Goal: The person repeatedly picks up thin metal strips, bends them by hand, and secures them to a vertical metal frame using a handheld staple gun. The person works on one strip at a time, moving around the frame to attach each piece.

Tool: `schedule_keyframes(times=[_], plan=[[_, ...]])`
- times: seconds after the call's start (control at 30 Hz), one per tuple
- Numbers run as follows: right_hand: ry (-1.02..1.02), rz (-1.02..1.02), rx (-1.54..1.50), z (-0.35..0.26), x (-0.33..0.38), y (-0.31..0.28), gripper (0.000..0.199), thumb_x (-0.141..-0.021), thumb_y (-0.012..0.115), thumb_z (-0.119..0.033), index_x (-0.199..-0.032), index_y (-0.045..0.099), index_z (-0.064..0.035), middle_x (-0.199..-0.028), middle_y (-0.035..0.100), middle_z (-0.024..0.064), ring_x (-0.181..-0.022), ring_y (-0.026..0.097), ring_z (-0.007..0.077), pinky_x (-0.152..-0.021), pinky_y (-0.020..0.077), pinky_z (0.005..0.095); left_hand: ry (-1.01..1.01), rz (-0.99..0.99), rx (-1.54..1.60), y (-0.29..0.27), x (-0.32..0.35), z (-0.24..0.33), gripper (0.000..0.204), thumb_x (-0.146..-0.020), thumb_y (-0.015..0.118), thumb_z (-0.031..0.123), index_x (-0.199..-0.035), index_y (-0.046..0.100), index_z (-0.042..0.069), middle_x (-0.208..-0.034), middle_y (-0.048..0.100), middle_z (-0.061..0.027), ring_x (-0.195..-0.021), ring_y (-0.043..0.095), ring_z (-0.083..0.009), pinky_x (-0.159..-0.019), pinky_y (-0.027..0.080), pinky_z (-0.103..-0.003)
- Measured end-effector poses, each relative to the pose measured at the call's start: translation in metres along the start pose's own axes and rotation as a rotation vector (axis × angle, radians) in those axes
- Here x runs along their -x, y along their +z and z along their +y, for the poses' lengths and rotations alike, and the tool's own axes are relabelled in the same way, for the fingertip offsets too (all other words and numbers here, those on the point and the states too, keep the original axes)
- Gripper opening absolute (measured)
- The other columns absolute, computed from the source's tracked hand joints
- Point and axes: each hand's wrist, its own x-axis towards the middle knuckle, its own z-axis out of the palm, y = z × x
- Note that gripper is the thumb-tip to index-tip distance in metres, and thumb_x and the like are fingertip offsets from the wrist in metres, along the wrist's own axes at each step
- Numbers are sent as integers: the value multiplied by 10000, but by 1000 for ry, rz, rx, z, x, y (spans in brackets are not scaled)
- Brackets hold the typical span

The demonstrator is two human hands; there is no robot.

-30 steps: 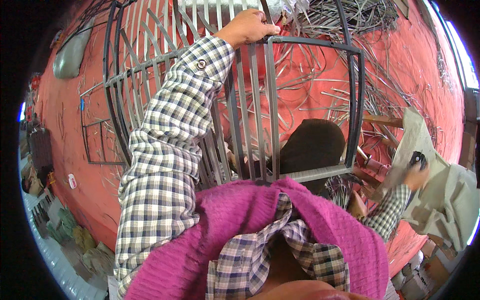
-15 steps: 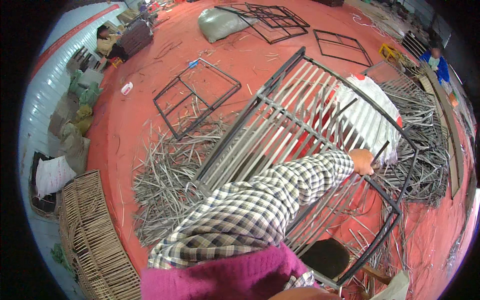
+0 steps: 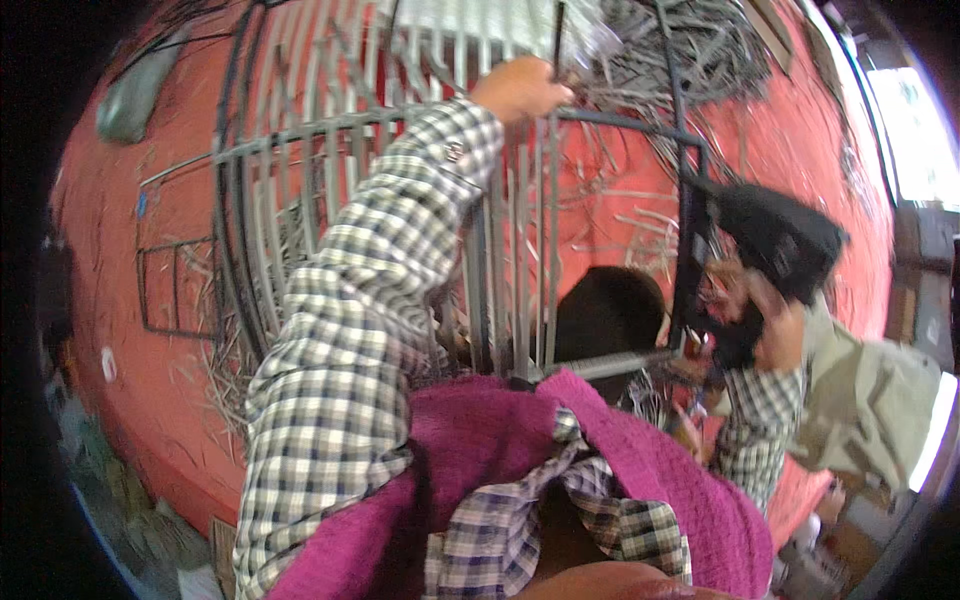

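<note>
A dark metal frame (image 3: 690, 160) strung with rows of flat grey strips (image 3: 330, 170) stands in front of my body. My left hand (image 3: 522, 90) is closed at its crossbar (image 3: 625, 122), pinching a grey strip (image 3: 553, 200); a dark strip end sticks up beside the fingertips. At the frame's right side, my right hand (image 3: 765, 305) is wrapped round a black staple gun (image 3: 775, 235). The tool's narrow end points toward the frame's side bar. Motion blur softens the right hand's fingers.
Loose grey strips (image 3: 690, 50) lie heaped beyond the frame. A round dark seat (image 3: 610, 315) shows behind its lower part. Another bare frame (image 3: 180, 285) rests on the red floor at left, near a pale sack (image 3: 135, 100). A beige cloth (image 3: 865, 390) hangs at right.
The view has swung to the right. My right hand has come into view with the black staple gun, while my left hand stays at the crossbar with the strip.
</note>
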Motion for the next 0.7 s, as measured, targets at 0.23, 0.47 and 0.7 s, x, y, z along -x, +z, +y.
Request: schedule_keyframes(times=[0.23,0.47,0.7], plan=[[373,-138,-743,-108,-94,29,240,-836,583,-204,-657,525,-53,-580,501,28,-512,488,129,-508,392,267,57,87,50,-3,13,6,403,-749,589,390,-801,664,-3,-804,633,-225,-779,610,-397,-705,477,-466],[334,-168,-807,-110,-108,41,176,-832,592,-184,-736,537,-47,-578,497,20,-499,481,120,-488,395,261,86,128,63,2,11,19,463,-777,616,421,-794,636,-42,-743,620,-246,-729,616,-394,-681,477,-460],[353,-211,-815,-103,-110,43,195,-836,578,-182,-704,524,-49,-574,490,21,-495,478,121,-484,393,260,58,102,35,4,15,23,371,-762,570,335,-827,676,-14,-855,646,-228,-825,624,-391,-752,487,-463]])
